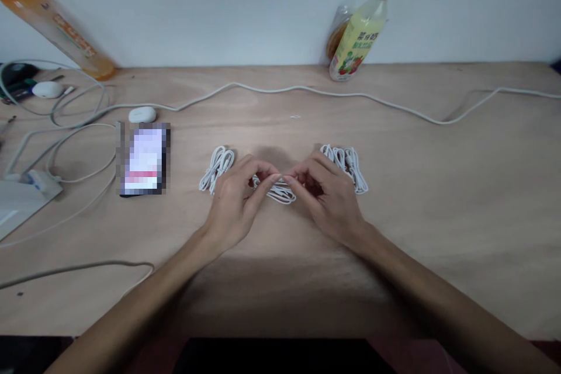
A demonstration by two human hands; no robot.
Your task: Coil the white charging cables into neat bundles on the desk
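Note:
My left hand (239,196) and my right hand (326,193) meet fingertip to fingertip near the middle of the table, each in a pinch. Whatever sits between the fingertips is too small to make out. Just below and behind the fingers lies a coiled white cable (280,191), partly hidden by both hands. Left of my left hand is another white cable bundle (217,165), its right side covered by the hand. Several more coils, among them a white cable bundle (357,169), lie beyond my right hand, which overlaps them.
A phone (144,160) and a white earbud case (142,114) lie to the left. One long white cable (302,89) crosses the wooden table (438,216). An orange drink bottle (65,35) and a yellow drink bottle (362,35) stand by the wall. A tiny white twist (295,117) lies beyond my hands.

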